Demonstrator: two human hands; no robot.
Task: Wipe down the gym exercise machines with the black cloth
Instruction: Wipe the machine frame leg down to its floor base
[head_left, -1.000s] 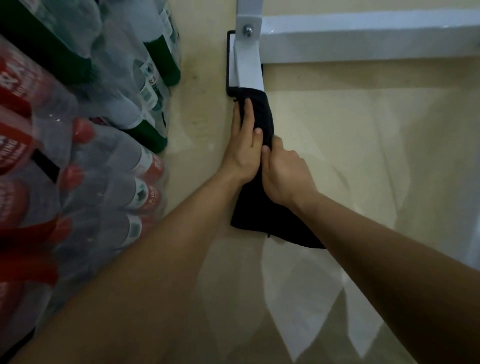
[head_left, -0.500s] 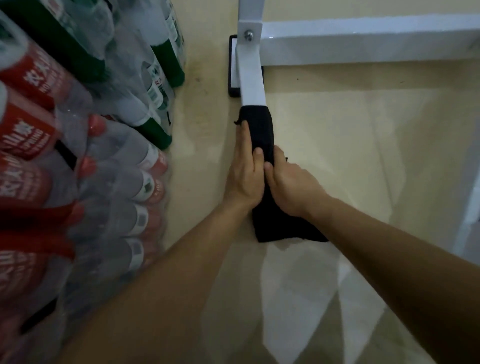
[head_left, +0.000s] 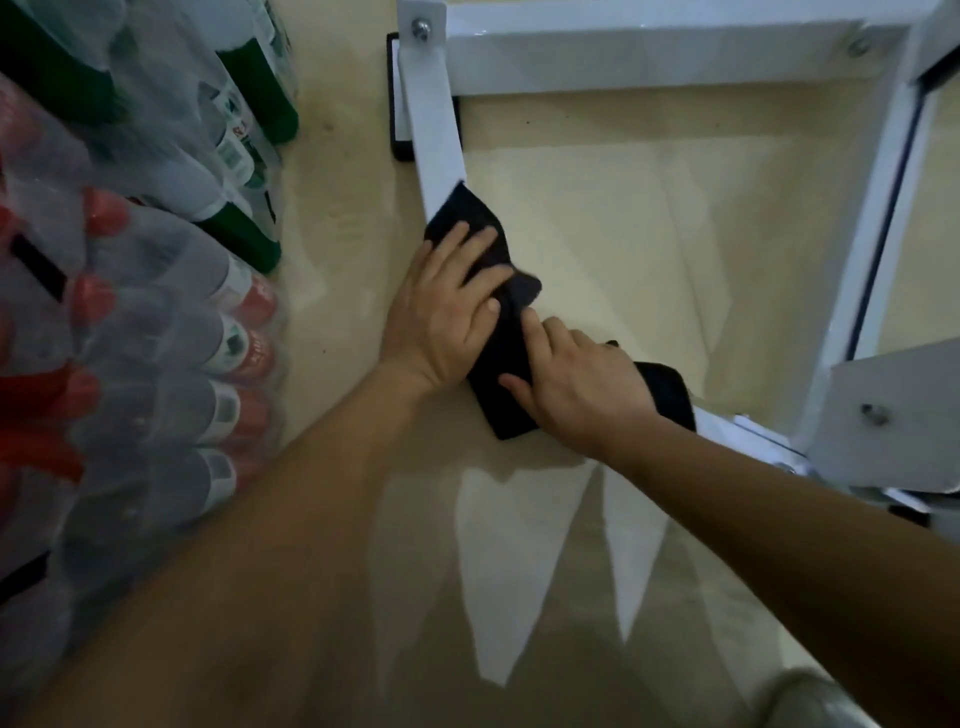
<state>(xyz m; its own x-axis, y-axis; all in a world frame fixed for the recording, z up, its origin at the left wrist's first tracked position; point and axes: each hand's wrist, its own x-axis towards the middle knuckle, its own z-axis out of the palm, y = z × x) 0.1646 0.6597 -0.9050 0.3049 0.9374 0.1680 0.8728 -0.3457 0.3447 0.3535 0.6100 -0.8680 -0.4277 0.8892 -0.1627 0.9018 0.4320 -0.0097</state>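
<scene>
My left hand (head_left: 441, 312) presses flat-fingered on the soft black cloth (head_left: 475, 218), which is draped over the smooth, flat white metal bar (head_left: 434, 140). Just beside it, my right hand (head_left: 576, 387) curls around the cloth.

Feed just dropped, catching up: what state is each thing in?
black cloth: wrapped over the white bar, under both hands.
left hand: flat, pressing the cloth.
right hand: curled, gripping the cloth.
white bar: bolted at its top end, partly covered.
bottle packs: shrink-wrapped, stacked.
</scene>
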